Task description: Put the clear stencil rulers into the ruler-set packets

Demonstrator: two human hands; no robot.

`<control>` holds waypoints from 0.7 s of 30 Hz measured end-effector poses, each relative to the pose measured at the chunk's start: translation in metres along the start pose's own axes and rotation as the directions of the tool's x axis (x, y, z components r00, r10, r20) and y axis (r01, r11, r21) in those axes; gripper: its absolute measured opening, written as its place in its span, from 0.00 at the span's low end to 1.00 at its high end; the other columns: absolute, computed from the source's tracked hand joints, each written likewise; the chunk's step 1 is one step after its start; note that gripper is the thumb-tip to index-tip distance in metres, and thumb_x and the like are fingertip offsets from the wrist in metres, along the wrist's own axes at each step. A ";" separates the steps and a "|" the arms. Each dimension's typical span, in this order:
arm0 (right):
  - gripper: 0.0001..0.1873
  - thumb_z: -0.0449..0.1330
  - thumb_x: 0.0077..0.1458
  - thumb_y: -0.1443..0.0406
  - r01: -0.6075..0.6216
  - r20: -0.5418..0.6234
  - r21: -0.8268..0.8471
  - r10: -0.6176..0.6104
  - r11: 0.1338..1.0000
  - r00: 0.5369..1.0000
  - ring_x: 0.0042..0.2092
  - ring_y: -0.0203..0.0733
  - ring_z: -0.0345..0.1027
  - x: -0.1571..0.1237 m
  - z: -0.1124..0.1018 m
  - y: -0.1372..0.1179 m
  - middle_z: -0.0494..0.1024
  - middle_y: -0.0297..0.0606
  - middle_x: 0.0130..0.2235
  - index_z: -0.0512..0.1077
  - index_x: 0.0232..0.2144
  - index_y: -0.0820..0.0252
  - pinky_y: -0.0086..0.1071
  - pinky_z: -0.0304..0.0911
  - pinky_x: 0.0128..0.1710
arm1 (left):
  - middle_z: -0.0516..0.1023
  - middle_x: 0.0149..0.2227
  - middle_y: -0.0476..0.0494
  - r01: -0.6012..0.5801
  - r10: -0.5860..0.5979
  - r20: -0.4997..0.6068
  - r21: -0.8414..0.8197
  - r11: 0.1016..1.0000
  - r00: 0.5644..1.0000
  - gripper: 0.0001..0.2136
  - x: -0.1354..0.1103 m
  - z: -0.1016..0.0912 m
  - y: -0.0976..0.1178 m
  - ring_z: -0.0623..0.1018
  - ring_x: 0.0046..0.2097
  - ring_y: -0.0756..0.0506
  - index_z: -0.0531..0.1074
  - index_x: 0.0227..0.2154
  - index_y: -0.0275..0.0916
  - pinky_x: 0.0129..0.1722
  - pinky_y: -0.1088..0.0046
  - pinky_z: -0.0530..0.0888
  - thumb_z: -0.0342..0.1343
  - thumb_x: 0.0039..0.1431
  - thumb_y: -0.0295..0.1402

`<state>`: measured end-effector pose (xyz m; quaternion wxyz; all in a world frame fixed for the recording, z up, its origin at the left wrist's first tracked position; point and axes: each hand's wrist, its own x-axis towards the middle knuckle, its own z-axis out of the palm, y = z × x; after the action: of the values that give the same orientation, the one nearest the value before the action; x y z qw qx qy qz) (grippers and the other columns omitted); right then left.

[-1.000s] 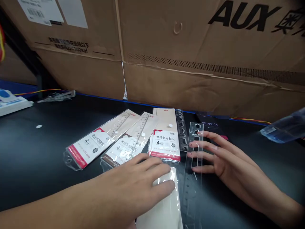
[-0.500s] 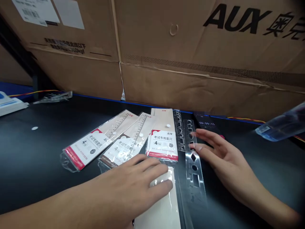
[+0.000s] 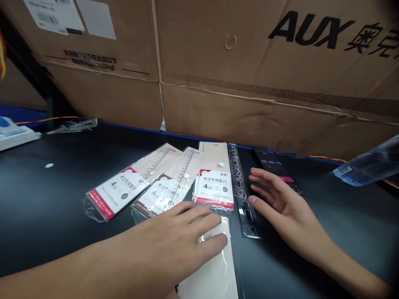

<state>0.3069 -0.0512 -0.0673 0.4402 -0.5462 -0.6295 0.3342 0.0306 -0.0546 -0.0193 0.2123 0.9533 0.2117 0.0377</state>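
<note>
Clear plastic rulers [image 3: 243,199] lie right of centre, long axis running up the frame and leaning left, just left of the nearer right hand [image 3: 285,209], unclenched and empty, while the left hand [image 3: 185,238] partly covers a pale packet [image 3: 215,274], lower centre, its grip hidden from me

clear film, plastic, paper and cardboard

i list: packet [image 3: 212,270] under my left hand [image 3: 183,236], pale, paper-like, in glossy, wrinkled clear film; stencil rulers [image 3: 248,216] beside my right hand [image 3: 285,211], smooth transparent plastic, bright with glare; labelled packets [image 3: 215,187], glossy film over printed paper; tabletop [image 3: 56,207], smooth, black, faintly sheened; carton [image 3: 202,41], matt brown cardboard, creased.
</note>
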 end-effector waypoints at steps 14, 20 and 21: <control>0.34 0.60 0.57 0.67 0.440 0.453 -0.425 -0.235 0.791 0.860 0.66 0.51 0.57 -0.010 -0.016 -0.008 0.62 0.43 0.65 0.57 0.64 0.49 0.44 0.57 0.66 | 0.68 0.62 0.38 -0.008 0.007 0.022 0.037 0.999 1.000 0.33 0.001 -0.002 0.000 0.67 0.63 0.33 0.63 0.62 0.44 0.63 0.55 0.62 0.65 0.54 0.41; 0.23 0.58 0.62 0.65 0.472 0.462 -0.434 -0.261 0.767 0.848 0.65 0.46 0.59 -0.007 -0.013 -0.005 0.64 0.42 0.65 0.65 0.58 0.50 0.40 0.61 0.64 | 0.68 0.63 0.37 0.003 -0.006 0.049 0.049 0.999 0.999 0.33 0.001 -0.003 0.000 0.66 0.64 0.33 0.63 0.63 0.44 0.63 0.55 0.61 0.65 0.54 0.43; 0.22 0.58 0.62 0.66 0.474 0.458 -0.435 -0.265 0.766 0.848 0.65 0.46 0.60 -0.007 -0.013 -0.004 0.64 0.42 0.65 0.65 0.58 0.50 0.39 0.60 0.64 | 0.67 0.63 0.37 0.003 -0.005 0.053 0.047 0.999 0.999 0.34 0.001 -0.003 0.000 0.66 0.64 0.33 0.63 0.63 0.44 0.64 0.55 0.61 0.64 0.55 0.43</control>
<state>0.3172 -0.0595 -0.0599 0.2023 -0.4354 -0.8647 0.1476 0.0315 -0.0533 -0.0166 0.1956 0.9582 0.2088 0.0069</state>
